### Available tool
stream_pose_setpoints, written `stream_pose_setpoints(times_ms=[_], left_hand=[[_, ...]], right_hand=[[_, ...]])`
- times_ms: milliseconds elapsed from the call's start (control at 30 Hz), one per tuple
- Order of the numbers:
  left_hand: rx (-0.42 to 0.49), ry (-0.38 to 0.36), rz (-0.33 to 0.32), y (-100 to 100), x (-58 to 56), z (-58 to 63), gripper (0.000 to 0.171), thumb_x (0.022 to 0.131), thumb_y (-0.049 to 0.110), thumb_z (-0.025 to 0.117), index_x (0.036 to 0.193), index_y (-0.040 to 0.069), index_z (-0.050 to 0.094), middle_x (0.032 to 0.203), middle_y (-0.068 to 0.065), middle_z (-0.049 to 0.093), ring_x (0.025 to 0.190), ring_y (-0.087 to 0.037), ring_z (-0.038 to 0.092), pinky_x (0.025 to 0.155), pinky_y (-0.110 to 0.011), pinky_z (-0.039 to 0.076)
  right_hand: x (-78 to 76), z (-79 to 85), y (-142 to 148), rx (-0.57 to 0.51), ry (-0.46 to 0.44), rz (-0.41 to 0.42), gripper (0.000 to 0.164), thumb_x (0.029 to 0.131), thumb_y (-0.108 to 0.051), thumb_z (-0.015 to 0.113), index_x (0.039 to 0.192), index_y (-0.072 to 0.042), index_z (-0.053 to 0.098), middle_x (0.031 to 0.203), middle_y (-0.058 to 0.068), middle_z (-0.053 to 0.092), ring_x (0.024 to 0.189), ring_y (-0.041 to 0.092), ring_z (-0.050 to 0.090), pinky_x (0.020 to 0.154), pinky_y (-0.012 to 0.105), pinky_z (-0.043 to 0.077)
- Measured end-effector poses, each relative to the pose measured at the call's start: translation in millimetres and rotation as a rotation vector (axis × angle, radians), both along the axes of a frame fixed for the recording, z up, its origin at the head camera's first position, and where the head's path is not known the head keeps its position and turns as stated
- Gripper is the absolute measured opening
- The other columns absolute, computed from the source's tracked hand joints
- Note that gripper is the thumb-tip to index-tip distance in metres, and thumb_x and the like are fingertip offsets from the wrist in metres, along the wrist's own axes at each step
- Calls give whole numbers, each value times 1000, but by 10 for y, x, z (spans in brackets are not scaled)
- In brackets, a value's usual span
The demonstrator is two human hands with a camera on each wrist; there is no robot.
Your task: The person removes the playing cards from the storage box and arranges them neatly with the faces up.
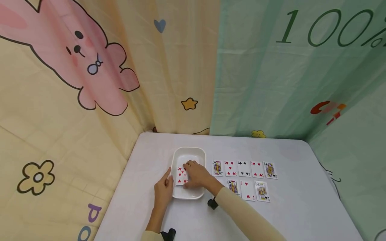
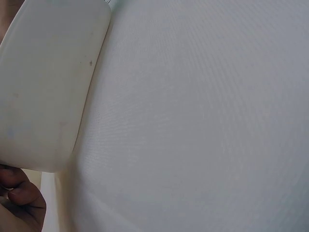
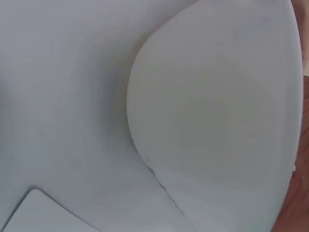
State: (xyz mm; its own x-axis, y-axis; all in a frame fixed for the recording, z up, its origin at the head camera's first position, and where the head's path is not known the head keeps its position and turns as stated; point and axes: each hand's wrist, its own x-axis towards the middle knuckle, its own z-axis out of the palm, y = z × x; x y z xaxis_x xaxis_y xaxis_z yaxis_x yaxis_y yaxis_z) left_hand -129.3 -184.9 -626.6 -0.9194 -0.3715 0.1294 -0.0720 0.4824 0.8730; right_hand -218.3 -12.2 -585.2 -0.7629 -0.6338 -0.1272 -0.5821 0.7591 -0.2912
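A white tray (image 1: 189, 150) with rounded corners stands left of the middle of the table. Inside it lies a heart playing card (image 1: 180, 176), face up; how many cards are under it cannot be told. My right hand (image 1: 196, 174) reaches over the tray's right rim and grips the card, thumb near its lower end and fingers near its upper end. At the left side my left hand (image 1: 163, 193) holds the tray's rim; its curled fingers (image 2: 24, 195) show by the tray corner in the left wrist view. The tray wall (image 3: 212, 111) hides most of the right hand in the right wrist view.
Right of the tray, several face-up cards form a back row (image 1: 244, 168). Nearer me is a front row (image 1: 248, 190), partly covered by my right sleeve (image 1: 244, 214). A white cloth covers the table (image 1: 289, 214); printed curtains (image 1: 181, 67) surround it.
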Motion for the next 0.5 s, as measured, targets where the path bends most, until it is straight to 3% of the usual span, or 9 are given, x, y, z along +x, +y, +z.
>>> stream_pose_setpoints(times_ms=[167, 500], left_hand=[[-9, 26, -2, -4, 2, 21, 42, 101, 13, 64, 143, 18, 63, 61, 3, 42, 54, -6, 37, 46, -21, 32], [-11, 36, 4, 3, -4, 19, 42, 101, 10, 64, 142, 16, 64, 62, 4, 41, 54, -5, 35, 48, -22, 31]], right_hand=[[-22, 48, 127, -27, 17, -1, 87, 75, -57, 87, 143, -13, 58, 133, 3, 60, 120, 18, 56, 104, 35, 52], [-19, 148, 431, -116, 18, -3, 86, 74, -54, 87, 144, -13, 58, 136, 4, 59, 122, 20, 56, 105, 38, 52]])
